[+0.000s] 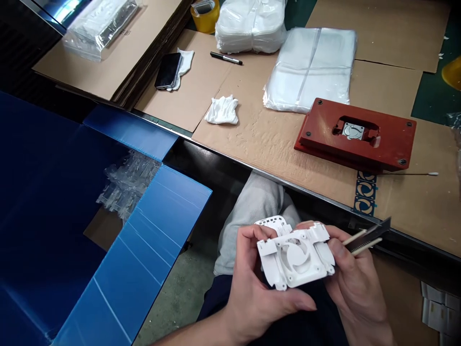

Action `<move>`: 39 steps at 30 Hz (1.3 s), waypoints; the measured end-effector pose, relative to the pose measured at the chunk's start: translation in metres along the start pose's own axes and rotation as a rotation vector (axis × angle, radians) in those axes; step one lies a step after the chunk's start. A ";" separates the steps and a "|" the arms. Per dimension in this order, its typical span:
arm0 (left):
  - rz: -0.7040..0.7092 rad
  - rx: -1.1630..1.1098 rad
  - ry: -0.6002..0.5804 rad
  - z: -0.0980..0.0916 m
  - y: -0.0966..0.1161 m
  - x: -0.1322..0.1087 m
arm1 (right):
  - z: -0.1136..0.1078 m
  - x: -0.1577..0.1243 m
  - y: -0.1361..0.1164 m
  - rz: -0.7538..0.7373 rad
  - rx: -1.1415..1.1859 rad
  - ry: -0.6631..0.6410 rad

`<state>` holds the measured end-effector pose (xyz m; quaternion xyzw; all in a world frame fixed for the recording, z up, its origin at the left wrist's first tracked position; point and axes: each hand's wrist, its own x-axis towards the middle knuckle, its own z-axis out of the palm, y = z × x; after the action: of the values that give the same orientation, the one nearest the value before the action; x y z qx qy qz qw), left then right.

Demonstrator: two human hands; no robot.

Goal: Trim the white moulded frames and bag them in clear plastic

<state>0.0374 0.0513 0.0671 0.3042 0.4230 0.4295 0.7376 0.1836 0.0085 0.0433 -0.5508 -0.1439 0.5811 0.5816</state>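
Observation:
Above my lap, my left hand [259, 283] grips a white plastic housing [297, 257] with a round fan-shaped opening, fingers behind it and thumb below. Another white piece with a row of small slots [273, 223] shows behind its upper left; whether they are joined I cannot tell. My right hand [356, 278] is closed at the housing's right edge. From between its thumb and fingers juts a tool with a dark flat blade and two pale strips [369, 237]; its exact kind is unclear. On the table lies a red block fixture [331, 125] with a metal piece [353, 130] in its recess.
A blue fan-patterned strip [365, 194] and a cotton swab [432, 174] lie by the fixture. Behind are bundled plastic bags [313, 67], a marker [226, 58], a white cloth [222, 110] and a phone [168, 71]. A blue box [158, 221] with clear bagged pieces stands left.

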 end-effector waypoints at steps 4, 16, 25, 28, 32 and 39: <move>0.044 -0.004 -0.002 0.002 0.000 -0.001 | 0.000 0.000 -0.003 -0.011 -0.017 -0.035; 0.032 -0.049 -0.028 0.002 -0.002 0.000 | 0.000 -0.003 -0.009 -0.039 -0.060 -0.043; -0.012 -0.017 -0.017 0.002 0.003 -0.001 | -0.002 -0.004 -0.006 -0.007 -0.041 0.023; -0.028 -0.016 -0.025 0.002 0.003 -0.001 | -0.003 -0.006 -0.002 0.024 -0.019 0.057; -0.047 -0.023 -0.021 0.003 0.004 -0.002 | -0.006 -0.008 0.001 0.056 -0.034 0.094; -0.063 -0.070 -0.038 0.003 0.005 -0.002 | -0.010 -0.012 0.000 0.042 -0.045 0.081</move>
<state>0.0380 0.0517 0.0735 0.2729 0.4030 0.4150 0.7687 0.1881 -0.0057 0.0457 -0.5897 -0.1218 0.5669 0.5621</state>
